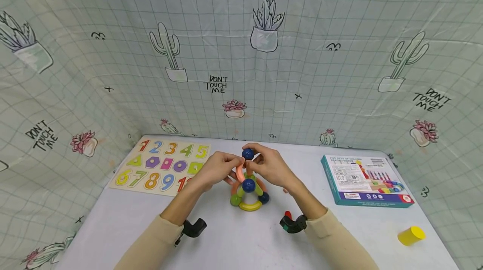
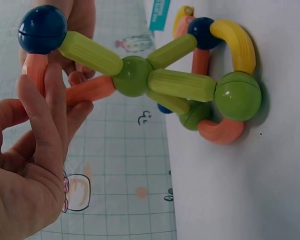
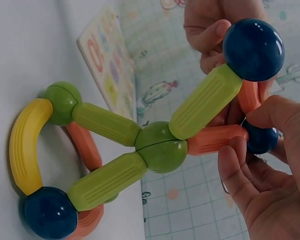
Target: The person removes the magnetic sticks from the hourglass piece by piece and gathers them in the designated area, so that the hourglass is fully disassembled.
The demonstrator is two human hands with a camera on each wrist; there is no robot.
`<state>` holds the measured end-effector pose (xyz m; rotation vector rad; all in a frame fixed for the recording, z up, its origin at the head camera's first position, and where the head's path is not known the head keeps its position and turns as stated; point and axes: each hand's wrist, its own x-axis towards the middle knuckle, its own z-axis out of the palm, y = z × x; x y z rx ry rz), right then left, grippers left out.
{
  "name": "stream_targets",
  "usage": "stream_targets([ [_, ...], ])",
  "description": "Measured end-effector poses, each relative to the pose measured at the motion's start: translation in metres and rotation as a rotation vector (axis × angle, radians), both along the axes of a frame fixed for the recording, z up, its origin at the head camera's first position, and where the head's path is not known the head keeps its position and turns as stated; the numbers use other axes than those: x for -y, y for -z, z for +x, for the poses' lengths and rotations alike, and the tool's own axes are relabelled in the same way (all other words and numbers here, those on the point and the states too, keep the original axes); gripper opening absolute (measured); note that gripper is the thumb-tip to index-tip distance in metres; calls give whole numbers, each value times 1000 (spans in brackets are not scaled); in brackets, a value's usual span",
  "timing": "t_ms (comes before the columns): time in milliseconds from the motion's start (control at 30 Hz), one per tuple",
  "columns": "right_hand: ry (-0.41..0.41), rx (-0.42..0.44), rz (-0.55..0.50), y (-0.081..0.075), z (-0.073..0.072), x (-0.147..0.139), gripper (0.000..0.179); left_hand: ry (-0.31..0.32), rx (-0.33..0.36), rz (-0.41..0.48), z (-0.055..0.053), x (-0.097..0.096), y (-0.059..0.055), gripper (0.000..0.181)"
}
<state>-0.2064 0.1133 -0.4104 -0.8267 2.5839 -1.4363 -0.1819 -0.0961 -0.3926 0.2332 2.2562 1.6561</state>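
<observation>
A toy of magnetic sticks and balls stands on the table, with a green ball [image 3: 161,146] at its centre. Green sticks [image 2: 182,85] and an orange stick [image 3: 215,139] branch from it. My left hand [image 1: 219,168] pinches a curved orange stick [image 1: 240,172], which runs between a front blue ball [image 1: 248,185] and an upper blue ball [image 1: 247,154]. With thumb and fingers, my right hand [image 1: 272,164] grips the upper blue ball where it meets the straight orange stick. At the base are a yellow curved stick [image 1: 250,206] and a green ball [image 2: 237,96]. Fingers partly hide the upper joint.
To the left lies a number and shape puzzle board [image 1: 151,167]. A boxed toy set [image 1: 367,181] sits on the right, with a yellow cylinder [image 1: 411,235] nearer the front. A small red piece [image 1: 288,214] shows beside the right wrist. Patterned cloth [image 1: 241,52] hangs behind the table.
</observation>
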Motion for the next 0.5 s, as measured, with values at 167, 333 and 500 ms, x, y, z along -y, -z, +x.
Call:
stream_targets([
  [167,-1,13,8,2,0,0,40,-6,-5,-13,0,0,2,35],
  [333,9,21,15,2,0,1,39,-12,-4,-13,-1,-1,2,36],
  [500,17,26,27,1,-1,0,39,-17,2,-18,-1,-1,1,36],
])
